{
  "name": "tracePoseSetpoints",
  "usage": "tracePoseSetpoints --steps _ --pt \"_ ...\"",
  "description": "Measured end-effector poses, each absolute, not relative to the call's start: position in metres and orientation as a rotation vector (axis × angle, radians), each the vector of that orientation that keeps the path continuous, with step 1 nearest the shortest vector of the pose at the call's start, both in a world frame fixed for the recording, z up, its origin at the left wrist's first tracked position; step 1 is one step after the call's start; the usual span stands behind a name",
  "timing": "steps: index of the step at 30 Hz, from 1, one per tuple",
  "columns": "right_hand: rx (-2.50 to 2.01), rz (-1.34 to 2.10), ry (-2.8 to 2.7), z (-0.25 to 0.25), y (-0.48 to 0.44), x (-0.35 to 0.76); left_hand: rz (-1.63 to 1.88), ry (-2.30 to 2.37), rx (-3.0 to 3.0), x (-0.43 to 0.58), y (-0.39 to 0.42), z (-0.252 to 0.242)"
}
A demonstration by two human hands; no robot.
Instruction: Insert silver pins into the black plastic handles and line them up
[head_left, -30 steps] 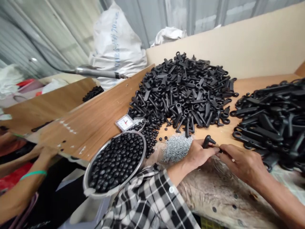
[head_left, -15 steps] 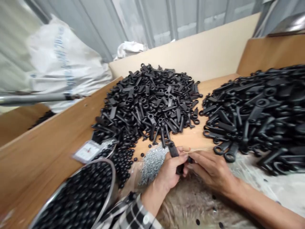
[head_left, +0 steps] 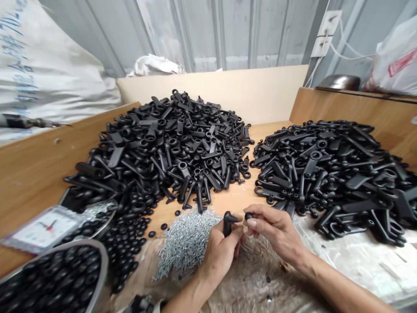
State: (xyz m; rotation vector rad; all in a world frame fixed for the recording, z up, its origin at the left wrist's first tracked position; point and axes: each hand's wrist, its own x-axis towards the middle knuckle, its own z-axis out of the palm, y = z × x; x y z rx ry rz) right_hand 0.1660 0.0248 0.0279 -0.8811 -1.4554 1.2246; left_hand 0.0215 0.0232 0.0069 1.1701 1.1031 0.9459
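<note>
Left hand point(head_left: 216, 254): closed around one black crank handle point(head_left: 227, 224), short arm toward three o'clock. Right hand point(head_left: 276, 232): thumb and fingers pinching one black round knob point(head_left: 248, 216), just beside that arm. From the hands: small silver pins point(head_left: 185, 239), one pile, nine o'clock, near. Metal basin point(head_left: 103, 265) of knobs, between eight and nine. Crank-handle heaps: larger heap point(head_left: 182, 148), eleven; second heap point(head_left: 335, 174), two. Corrugated metal wall point(head_left: 211, 34), twelve, farthest.

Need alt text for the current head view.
The left hand holds an angled black part, the right hand pinches a round black piece beside it. Silver pins lie near the left hand, with two heaps of black parts beyond.
</note>
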Motion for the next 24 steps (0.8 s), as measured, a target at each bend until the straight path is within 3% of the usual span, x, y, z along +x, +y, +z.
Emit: tracePoseSetpoints --steps 3,9,24 --pt "-0.789 1.519 -1.174 0.027 0.027 0.163 0.96 1.196 1.352 0.02 0.022 0.006" --pt "-0.688 1.761 -1.012 0.024 0.029 0.159 0.993 1.327 1.495 0.017 0.023 0.009" --pt "-0.73 1.797 -0.953 0.02 0.03 0.154 0.932 1.492 1.687 0.016 0.025 0.008"
